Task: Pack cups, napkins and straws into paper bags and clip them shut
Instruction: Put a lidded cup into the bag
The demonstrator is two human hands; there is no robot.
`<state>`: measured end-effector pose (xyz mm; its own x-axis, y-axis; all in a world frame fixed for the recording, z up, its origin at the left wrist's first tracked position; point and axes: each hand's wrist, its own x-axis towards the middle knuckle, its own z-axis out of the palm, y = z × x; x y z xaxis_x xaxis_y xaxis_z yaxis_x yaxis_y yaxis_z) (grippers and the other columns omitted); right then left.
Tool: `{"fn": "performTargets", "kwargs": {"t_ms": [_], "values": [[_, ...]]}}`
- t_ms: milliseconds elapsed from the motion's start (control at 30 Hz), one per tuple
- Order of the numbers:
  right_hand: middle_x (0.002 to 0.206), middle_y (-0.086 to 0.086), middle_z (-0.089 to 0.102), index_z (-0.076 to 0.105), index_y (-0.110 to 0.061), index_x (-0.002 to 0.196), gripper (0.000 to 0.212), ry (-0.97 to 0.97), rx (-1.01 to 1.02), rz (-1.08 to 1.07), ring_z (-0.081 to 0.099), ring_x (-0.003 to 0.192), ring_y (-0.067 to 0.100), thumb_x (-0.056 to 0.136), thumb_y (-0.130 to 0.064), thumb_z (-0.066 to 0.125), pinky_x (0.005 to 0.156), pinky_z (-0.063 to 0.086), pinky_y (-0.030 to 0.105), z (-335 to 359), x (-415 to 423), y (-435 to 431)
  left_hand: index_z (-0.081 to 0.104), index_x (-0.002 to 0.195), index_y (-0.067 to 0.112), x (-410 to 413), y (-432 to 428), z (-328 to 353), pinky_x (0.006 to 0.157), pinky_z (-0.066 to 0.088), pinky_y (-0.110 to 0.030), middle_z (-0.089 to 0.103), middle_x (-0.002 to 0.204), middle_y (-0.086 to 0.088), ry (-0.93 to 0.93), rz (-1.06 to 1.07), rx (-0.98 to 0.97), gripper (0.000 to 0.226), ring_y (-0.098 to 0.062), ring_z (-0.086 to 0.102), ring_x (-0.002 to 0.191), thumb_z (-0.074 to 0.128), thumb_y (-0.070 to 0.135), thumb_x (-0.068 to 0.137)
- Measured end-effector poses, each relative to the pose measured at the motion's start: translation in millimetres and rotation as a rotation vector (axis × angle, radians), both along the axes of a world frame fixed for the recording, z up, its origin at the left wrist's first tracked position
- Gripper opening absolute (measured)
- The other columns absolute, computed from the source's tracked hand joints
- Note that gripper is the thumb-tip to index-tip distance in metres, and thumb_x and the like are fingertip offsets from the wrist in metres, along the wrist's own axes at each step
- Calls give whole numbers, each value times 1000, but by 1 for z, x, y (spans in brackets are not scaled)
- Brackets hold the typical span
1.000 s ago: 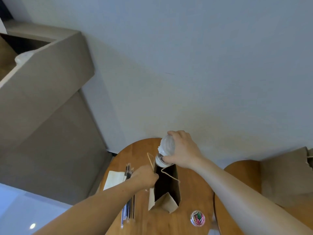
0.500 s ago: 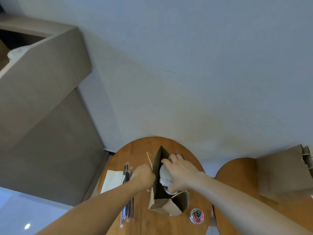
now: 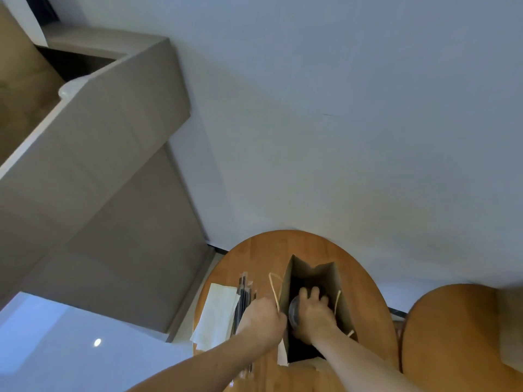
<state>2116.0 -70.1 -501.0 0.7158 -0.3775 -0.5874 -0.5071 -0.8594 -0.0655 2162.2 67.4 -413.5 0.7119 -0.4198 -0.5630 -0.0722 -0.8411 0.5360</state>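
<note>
Right hand (image 3: 314,314) is reaching down inside the open paper bag (image 3: 286,281), fingers curled around a clear plastic cup (image 3: 294,312). The grip is closing over the cup from above and from the right. Only the cup's rounded clear edge is showing, just left of the knuckles and close to the bag's left wall. The rest of the cup is sitting under the palm, so its tilt cannot be told. Cup is well below the bag's rim.

Left hand (image 3: 261,321) is pinching the bag's left rim, fingers folded tight on the paper just below the twine handle (image 3: 272,287). That handle is looping up above the fist. A second twine handle (image 3: 338,301) is hanging on the right wall, inside the mouth.

Bag is standing upright, mouth wide, around the middle of the round wooden table (image 3: 311,241).

Black wrapped straws (image 3: 243,291) are lying just left of the bag, partly under the left forearm. White napkins (image 3: 218,315) are lying beside the straws at the table's left edge, one corner overhanging it.

A second wooden table (image 3: 452,335) is standing just beside the first, off its right edge.
</note>
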Motion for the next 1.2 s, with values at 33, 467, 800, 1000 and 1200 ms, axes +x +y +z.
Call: {"fn": "performTargets", "kwargs": {"t_ms": [33,467,800,1000,1200], "values": [[139,13,26,21,-22,144,89,-6,7,-12,41,125,38,76,-35,77,100,47,44,-8,0,0,64,105,16,1,1,0,73,62,-28,67,89,-1,10,4,1,17,-15,70,78,49,22,99],[152,10,21,18,-27,149,74,-14,103,-70,34,136,35,89,-25,62,112,36,48,-53,-4,1,62,105,24,1,3,-10,71,60,-21,62,80,8,40,-11,-18,15,-12,69,73,50,28,98],[148,12,28,35,-17,144,65,5,170,-13,32,137,34,87,-22,65,114,33,46,35,8,-9,62,108,19,8,5,2,77,61,-38,69,91,-7,124,-140,-102,25,-20,71,80,57,34,89],[77,0,57,60,-18,82,11,-45,38,235,55,64,17,92,-21,55,51,40,28,149,10,-33,59,122,12,49,14,31,84,56,-36,68,113,-10,157,-653,-6,47,-25,66,99,74,30,81],[115,4,63,63,-16,119,28,-472,54,64,61,103,24,99,-26,45,86,51,36,200,28,-29,45,141,14,100,25,36,93,48,-31,59,131,-6,-25,-581,90,58,-23,57,117,63,35,91]]}}
